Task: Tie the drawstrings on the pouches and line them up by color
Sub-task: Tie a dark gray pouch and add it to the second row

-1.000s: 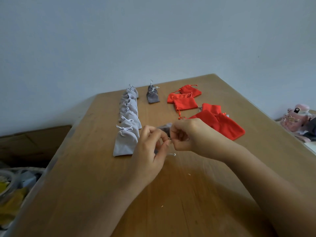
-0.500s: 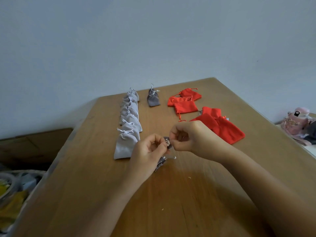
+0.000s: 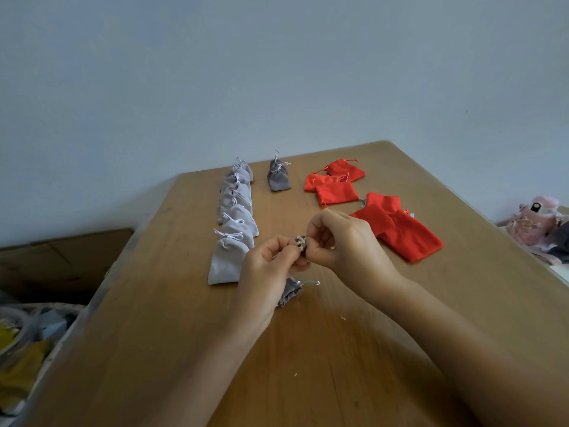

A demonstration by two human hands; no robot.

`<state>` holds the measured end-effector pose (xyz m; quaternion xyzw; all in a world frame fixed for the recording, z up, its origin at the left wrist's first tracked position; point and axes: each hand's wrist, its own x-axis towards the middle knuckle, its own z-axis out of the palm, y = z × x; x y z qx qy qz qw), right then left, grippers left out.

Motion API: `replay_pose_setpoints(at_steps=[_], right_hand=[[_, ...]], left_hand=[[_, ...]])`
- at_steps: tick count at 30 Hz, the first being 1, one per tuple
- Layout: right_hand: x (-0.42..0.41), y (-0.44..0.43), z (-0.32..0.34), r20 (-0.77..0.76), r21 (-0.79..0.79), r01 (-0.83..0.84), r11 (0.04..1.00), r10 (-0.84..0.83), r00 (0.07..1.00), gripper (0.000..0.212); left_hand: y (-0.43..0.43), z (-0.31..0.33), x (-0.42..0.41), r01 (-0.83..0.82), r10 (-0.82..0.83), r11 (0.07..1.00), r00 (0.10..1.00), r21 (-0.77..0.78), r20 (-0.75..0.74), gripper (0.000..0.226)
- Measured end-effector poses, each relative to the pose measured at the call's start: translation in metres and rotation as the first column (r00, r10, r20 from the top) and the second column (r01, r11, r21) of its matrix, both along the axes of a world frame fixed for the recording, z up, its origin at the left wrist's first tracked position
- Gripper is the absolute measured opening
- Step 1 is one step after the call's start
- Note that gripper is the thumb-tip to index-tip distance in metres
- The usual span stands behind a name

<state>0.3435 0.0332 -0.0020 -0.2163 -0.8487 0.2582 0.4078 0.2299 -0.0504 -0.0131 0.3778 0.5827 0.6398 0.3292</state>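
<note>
pinching the white string of a dark grey pouch with left hand and right hand, fingers curled tight, low over the bench. just left, a row of light grey pouches, tied. far back, one tied dark grey pouch. right, red pouches lying flat.

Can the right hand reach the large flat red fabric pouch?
Probably yes: the large flat red fabric pouch lies beyond the right hand, nothing between, though it pinches the drawstring of a dark grey fabric pouch.
</note>
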Motion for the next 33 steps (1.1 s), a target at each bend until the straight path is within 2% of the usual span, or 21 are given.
replay_pose_setpoints(at_steps=[2,4,8,10,13,14,17,20,22,25,29,31,33], right_hand=[[-0.002,-0.003,-0.001,-0.047,-0.027,0.034,0.999,-0.035,0.998,0.014],[-0.005,-0.007,-0.002,-0.091,-0.083,0.062,0.995,-0.070,0.993,0.013],[-0.007,-0.011,-0.004,-0.134,-0.246,0.052,0.968,-0.087,0.987,0.010],[-0.006,-0.008,-0.004,-0.145,-0.301,0.016,0.953,-0.062,0.987,0.011],[0.000,0.004,0.001,-0.128,-0.360,-0.076,0.930,0.032,0.991,0.014],[0.003,0.008,0.005,-0.118,-0.368,-0.102,0.924,0.062,0.991,0.014],[0.011,0.017,0.012,-0.101,-0.436,-0.164,0.885,0.133,0.986,0.012],[0.016,0.023,0.011,-0.082,-0.567,-0.222,0.793,0.214,0.973,0.016],[0.017,0.026,0.009,-0.083,-0.646,-0.251,0.721,0.261,0.962,0.019],[0.017,0.030,0.006,-0.157,-0.746,-0.310,0.589,0.297,0.942,0.017],[0.014,0.032,0.005,-0.233,-0.789,-0.353,0.503,0.287,0.929,0.017],[0.014,0.032,0.005,-0.257,-0.789,-0.370,0.490,0.284,0.924,0.024],[0.014,0.032,0.004,-0.251,-0.784,-0.358,0.507,0.269,0.930,0.024]], left_hand=[[0.001,0.000,0.002,0.015,-0.018,0.999,0.993,0.031,0.112,0.015],[0.001,0.001,0.003,0.005,-0.011,0.998,0.995,0.057,0.103,0.020],[-0.002,-0.001,0.002,-0.073,0.094,0.992,0.969,0.101,-0.227,0.026],[-0.003,-0.002,0.000,-0.065,0.109,0.988,0.939,0.143,-0.326,0.023],[-0.005,-0.004,-0.009,-0.029,0.122,0.982,0.855,0.189,-0.504,0.007],[-0.005,-0.004,-0.013,-0.031,0.139,0.980,0.815,0.197,-0.562,0.010],[-0.007,0.001,-0.024,-0.062,0.148,0.985,0.772,0.159,-0.618,0.024],[-0.007,0.004,-0.029,-0.022,0.064,0.997,0.736,0.070,-0.674,0.039],[-0.006,0.003,-0.030,0.070,-0.063,0.997,0.751,-0.016,-0.658,0.047],[-0.003,0.003,-0.028,0.201,-0.235,0.972,0.866,-0.123,-0.442,0.027],[-0.005,0.007,-0.030,0.205,-0.249,0.965,0.911,-0.163,-0.328,0.011],[-0.005,0.007,-0.034,0.209,-0.246,0.963,0.938,-0.168,-0.244,0.008],[-0.004,0.007,-0.038,0.173,-0.223,0.964,0.942,-0.203,-0.253,0.008]])
